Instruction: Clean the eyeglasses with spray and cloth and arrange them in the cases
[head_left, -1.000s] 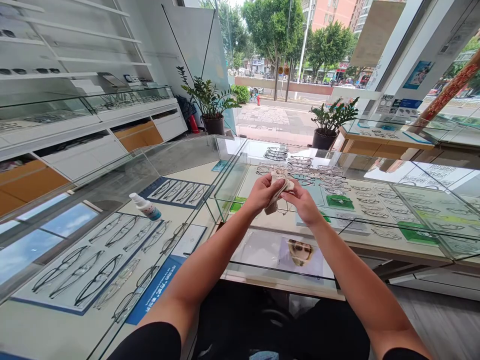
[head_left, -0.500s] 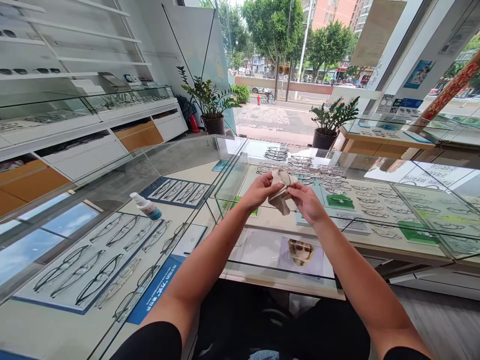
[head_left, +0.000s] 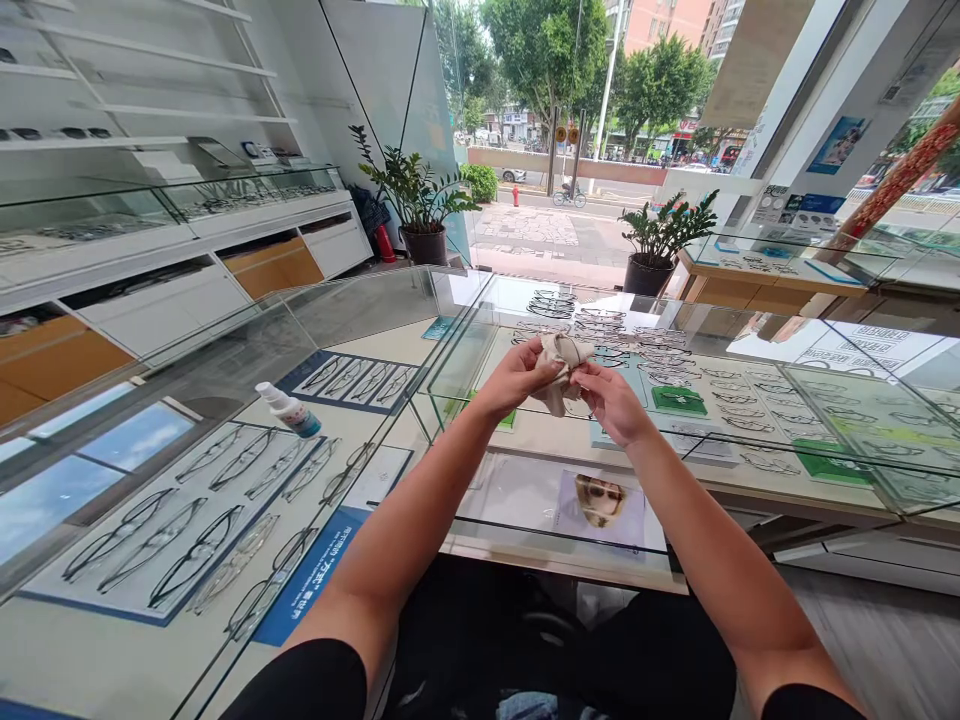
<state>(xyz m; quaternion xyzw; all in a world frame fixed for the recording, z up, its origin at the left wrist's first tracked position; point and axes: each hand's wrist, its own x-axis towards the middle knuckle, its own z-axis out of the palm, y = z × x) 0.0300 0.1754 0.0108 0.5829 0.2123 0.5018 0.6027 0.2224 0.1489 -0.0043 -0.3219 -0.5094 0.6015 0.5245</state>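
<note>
Cloth (head_left: pixel 553 400), beige and crumpled, is bunched between the two hands just right of the middle of the frame, folded partly around a pair of glasses (head_left: pixel 576 347). One thin, dark, curved rim shows against the upper folds; the rest of the pair is hidden by fabric and fingers. The left hand (head_left: pixel 520 380) is closed on the cloth from the left side, its thumb laid across the front. The right hand (head_left: pixel 611 402) pinches the right edge of the bundle between thumb and fingers; whether it also grips the glasses, I cannot tell.

Both hands are above a glass counter (head_left: pixel 480 430). At left centre of the frame, a white bottle (head_left: pixel 289 410) with a blue base stands on the glass, well apart from the hands. Below and left of it, in the lower left, a pale tray (head_left: pixel 169 605) holds rows of eyewear, and a dark blue tray (head_left: pixel 304 375) with more lies just right of the bottle. Right of the hands, rows of frames (head_left: pixel 671 340) and green boxes (head_left: pixel 679 400) show through the glass. Two potted plants (head_left: pixel 424 195) (head_left: pixel 664 245) stand at the top, before the street.
</note>
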